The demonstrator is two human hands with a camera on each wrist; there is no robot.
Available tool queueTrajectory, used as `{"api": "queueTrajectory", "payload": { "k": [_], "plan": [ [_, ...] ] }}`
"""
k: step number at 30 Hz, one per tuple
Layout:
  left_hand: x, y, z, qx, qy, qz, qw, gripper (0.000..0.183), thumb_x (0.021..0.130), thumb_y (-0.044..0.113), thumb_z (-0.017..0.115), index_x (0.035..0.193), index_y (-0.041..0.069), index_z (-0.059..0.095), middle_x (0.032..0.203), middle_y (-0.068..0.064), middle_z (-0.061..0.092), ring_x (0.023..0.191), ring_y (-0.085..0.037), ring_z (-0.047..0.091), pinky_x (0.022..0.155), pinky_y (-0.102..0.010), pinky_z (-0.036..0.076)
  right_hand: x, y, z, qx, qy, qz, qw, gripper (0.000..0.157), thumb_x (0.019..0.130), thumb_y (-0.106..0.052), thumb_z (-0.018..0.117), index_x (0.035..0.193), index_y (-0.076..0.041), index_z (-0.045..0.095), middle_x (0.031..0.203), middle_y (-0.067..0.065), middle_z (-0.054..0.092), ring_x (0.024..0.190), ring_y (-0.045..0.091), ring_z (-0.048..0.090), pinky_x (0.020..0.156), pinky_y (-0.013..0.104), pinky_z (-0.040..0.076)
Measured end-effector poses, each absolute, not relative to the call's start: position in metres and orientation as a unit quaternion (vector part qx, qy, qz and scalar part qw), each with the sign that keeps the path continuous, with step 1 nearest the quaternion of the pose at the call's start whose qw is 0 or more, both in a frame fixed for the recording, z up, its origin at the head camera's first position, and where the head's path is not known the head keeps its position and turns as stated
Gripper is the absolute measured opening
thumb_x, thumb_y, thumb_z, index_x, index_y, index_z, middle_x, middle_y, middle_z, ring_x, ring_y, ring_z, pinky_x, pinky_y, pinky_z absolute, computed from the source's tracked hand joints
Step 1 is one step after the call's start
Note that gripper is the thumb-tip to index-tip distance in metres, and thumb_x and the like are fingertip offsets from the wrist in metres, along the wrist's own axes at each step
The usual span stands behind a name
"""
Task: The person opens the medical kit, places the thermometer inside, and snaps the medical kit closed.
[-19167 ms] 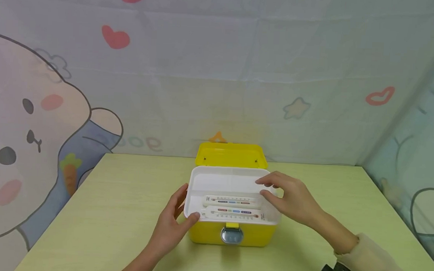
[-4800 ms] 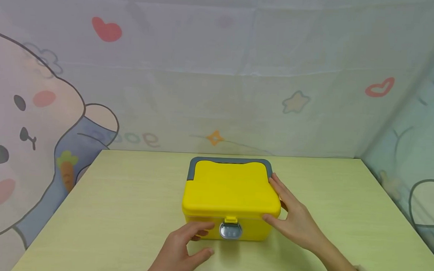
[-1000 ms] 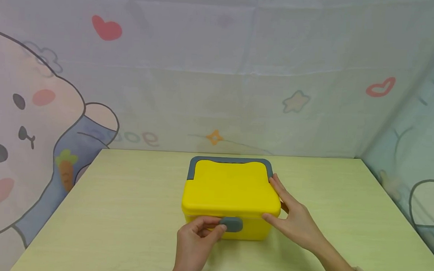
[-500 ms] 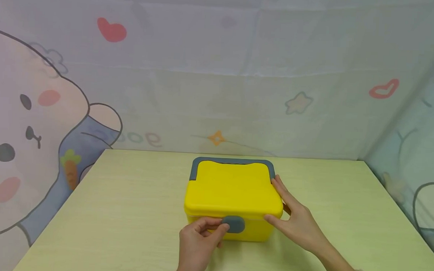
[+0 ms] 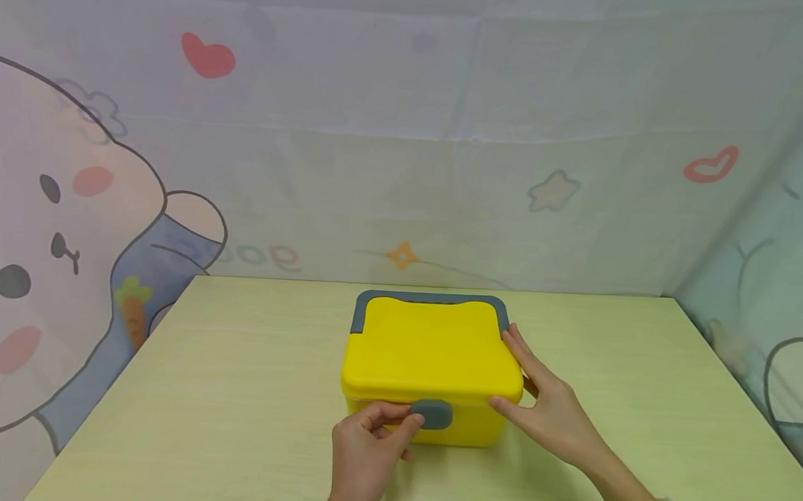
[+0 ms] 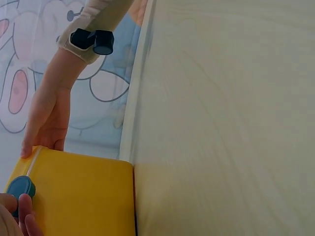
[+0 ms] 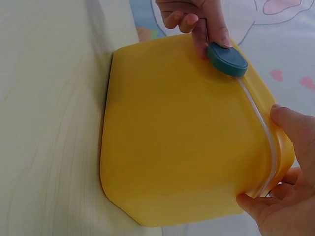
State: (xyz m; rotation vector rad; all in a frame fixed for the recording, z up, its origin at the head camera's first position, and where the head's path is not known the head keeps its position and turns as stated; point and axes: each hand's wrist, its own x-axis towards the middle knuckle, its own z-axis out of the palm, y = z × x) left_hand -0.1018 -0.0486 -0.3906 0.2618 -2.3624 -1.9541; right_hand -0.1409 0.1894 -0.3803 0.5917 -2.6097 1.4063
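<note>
A yellow storage box (image 5: 431, 349) with its lid down sits on the table. On its front is a grey-green oval latch (image 5: 432, 414), whose left end my left hand (image 5: 363, 454) pinches between thumb and fingers. My right hand (image 5: 556, 418) holds the box's front right corner, thumb on the front of the lid and fingers along the side. In the right wrist view, some of these fingers (image 7: 290, 182) bend around the lid's edge. A grey carrying handle (image 5: 433, 297) lies folded flat at the back of the lid. The inside of the box is hidden.
The pale wood table (image 5: 248, 378) extends to both sides of the box. Behind it hangs a printed cloth (image 5: 380, 130) with hearts and a cartoon animal. In the left wrist view, a black camera (image 6: 92, 40) is strapped at the right sleeve.
Earlier the box stood open with two thermometers in its white tray. Later the lid was down with the latch hanging; the left hand has since flipped it up. Over the last second, hands stay still.
</note>
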Motion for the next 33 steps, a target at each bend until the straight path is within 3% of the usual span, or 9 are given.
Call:
{"api": "queueTrajectory", "payload": {
  "k": [11,33],
  "plan": [
    [-0.104,-0.047,-0.397,0.089,-0.774,-0.625,0.049,0.020,0.070,0.029,0.079,0.080,0.014,0.071,0.071,0.003,0.069,0.049,-0.015,0.060,0.043,-0.021,0.046,-0.141,0.189,-0.379,0.190,-0.862,0.466,0.057,0.080,0.081,-0.031,0.069,0.147,-0.024,0.025,0.154,-0.008,0.012,0.136,0.013,0.024,0.097,0.031,0.041],
    [-0.103,-0.040,-0.402,0.116,-0.707,-0.696,0.045,0.022,0.069,0.015,0.080,0.083,0.002,0.068,0.076,-0.007,0.070,0.059,-0.028,0.065,0.054,-0.026,0.056,-0.141,0.191,-0.381,0.187,-0.859,0.474,0.049,0.077,0.080,-0.033,0.071,0.145,-0.025,0.030,0.154,-0.004,0.015,0.134,0.017,0.030,0.096,0.032,0.043]
  ]
}}
